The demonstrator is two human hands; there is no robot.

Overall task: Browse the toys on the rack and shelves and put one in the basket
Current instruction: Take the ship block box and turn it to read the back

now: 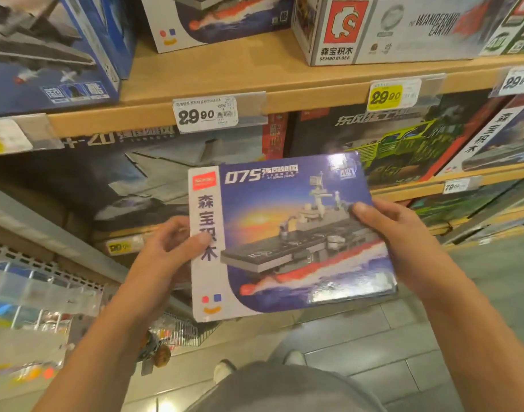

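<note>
Below the wooden shelf [225, 75], both forearms reached up, the left hand [162, 257] and right hand [403, 242] each keeping a thumb-over grip on opposite edges of the flat blue warship building-block box [290, 233], fingers hidden behind it.

You have a single view, from the camera on your head, looking forward and down with a wide angle that bends the edges. It sits close to the wooden shelf [213, 72], whose front edge runs across the upper part of the picture with the price tag [205, 113] readable. Below the shelf the view drops past your forearms to the tiled floor [373, 352] at the bottom. Left of the shelf, a wire rack [32, 281] enters the edge.
</note>
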